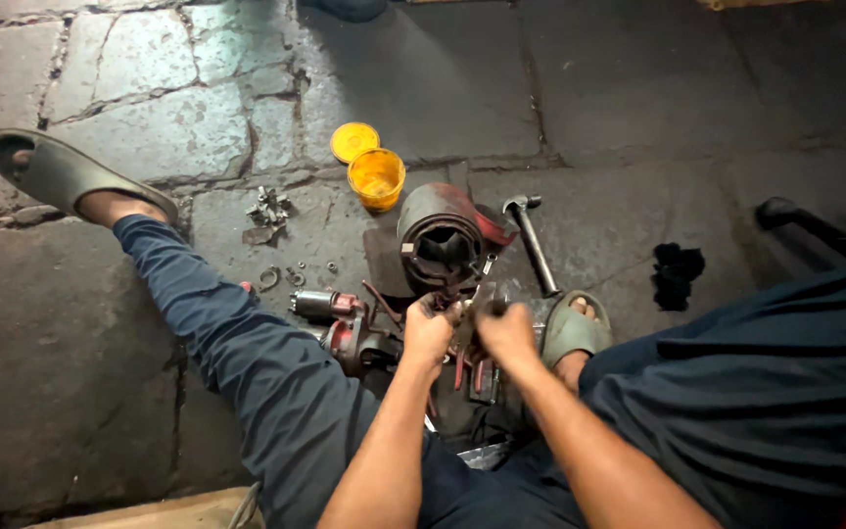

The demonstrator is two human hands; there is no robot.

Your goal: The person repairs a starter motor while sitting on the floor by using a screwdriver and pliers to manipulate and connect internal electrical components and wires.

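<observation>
Pinching small dark metal part [469, 315] between left hand [427, 333] and right hand [507, 333], just below grey cylindrical motor housing [440, 240]; could slip from greasy fingers and roll among loose washers [291, 276] further left.

Seated on the stone floor [638, 108], the person closes the left hand [427, 331] and right hand [507, 331] together on a small metal part [469, 312], just before a dark cylindrical housing [440, 240], hammer [533, 240] beside it.

Head camera looks steeply down, near the stone floor [638, 118].
</observation>
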